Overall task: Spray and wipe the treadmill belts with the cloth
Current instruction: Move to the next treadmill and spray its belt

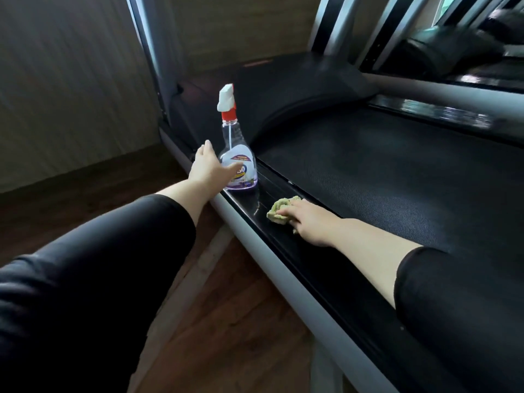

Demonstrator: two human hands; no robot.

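Dark wood flooring (241,321) fills the near left, and two black sleeves reach in from the bottom corners. Beside the floor runs the treadmill's silver frame edge (283,275), and on top of it a glossy black side rail (300,252) with pale smears on its shine.

The right hand (309,222) rests on that rail, fingers curled over a cloth (279,212) and pressing it down. The cloth is yellow-green, nubby and bunched into a wad; most of it sticks out past the fingertips, and a small corner shows under the heel of the palm. It sits just beside the edge of the treadmill belt (397,180), which is matte black with a fine woven texture.

Further along the same rail, the left hand (207,168) is spread, thumb raised and fingers straight across the lower front of a spray bottle (236,154) (motion blur hides whether they touch it). The bottle stands upright: clear plastic, a shallow layer of purple liquid at the bottom, a blue and red label, a red collar and a white trigger head.

Beyond it rises the black motor hood (283,89), then grey uprights (153,52). A second treadmill (453,52) lies at far right, against a beige wall (71,80).
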